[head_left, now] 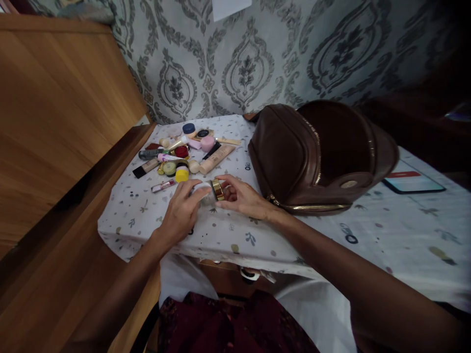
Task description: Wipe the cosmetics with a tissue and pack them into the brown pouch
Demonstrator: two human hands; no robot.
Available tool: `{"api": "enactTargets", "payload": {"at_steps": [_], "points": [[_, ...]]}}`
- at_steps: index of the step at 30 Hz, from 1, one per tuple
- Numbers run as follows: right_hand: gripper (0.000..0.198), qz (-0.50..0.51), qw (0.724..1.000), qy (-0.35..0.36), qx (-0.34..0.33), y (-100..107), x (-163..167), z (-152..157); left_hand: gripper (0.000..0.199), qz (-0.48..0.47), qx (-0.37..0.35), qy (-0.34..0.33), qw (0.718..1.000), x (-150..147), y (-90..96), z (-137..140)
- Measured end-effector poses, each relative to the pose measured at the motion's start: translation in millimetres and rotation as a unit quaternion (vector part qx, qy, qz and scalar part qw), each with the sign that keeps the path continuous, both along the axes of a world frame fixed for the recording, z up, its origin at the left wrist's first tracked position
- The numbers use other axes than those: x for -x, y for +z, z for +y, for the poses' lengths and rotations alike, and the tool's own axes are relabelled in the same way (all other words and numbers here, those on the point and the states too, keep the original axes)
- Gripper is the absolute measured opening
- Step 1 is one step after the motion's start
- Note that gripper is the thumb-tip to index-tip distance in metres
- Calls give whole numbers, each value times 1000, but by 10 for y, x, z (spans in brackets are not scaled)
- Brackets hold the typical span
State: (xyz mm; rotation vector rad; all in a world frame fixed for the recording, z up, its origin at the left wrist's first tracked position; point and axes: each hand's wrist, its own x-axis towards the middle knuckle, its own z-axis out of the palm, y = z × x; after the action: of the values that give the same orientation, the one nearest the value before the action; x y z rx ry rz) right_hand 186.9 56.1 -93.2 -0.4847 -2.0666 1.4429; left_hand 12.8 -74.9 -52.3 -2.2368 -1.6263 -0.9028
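Observation:
A small clear-and-white cosmetic jar (206, 197) lies on its side in the air just over the tabletop, partly covered by fingers. My left hand (183, 206) is closed around its body. At the jar's right end is a shiny gold lid (218, 190), and the fingers of my right hand (241, 198) grip its rim. Whether the lid is fully on the jar I cannot tell. Just beyond my left hand sit a yellow-based small pot (181, 174) and a lip gloss tube (163, 186). A beige foundation tube (217, 159) lies behind the jar.
Several cosmetics, including a pink pot (207, 143) and a blue-lidded jar (189, 129), are heaped at the back left of the patterned tablecloth (224, 235). A brown leather bag (287, 157) stands at right, with a phone (414, 176) beyond it. A wooden cabinet (66, 88) borders the left.

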Motion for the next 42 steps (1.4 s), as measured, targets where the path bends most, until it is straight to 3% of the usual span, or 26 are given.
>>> {"api": "enactTargets", "payload": {"at_steps": [8, 12, 20, 26, 38, 42], "points": [[68, 36, 998, 51, 24, -21, -1, 17, 42, -19, 0, 4, 1000, 44, -8, 44], [54, 13, 1000, 11, -2, 3, 1, 20, 39, 6, -11, 7, 1000, -7, -22, -6], [43, -31, 999, -11, 13, 68, -11, 2, 36, 6, -4, -3, 1000, -47, -18, -33], [68, 0, 1000, -14, 10, 23, -14, 1, 42, -18, 5, 1, 1000, 6, -18, 74], [48, -17, 999, -28, 15, -1, 2, 17, 37, 0, -9, 2, 1000, -44, -46, 21], [45, -48, 996, -74, -18, 24, 1, 30, 39, 1, 2, 0, 1000, -46, -57, 11]]}}
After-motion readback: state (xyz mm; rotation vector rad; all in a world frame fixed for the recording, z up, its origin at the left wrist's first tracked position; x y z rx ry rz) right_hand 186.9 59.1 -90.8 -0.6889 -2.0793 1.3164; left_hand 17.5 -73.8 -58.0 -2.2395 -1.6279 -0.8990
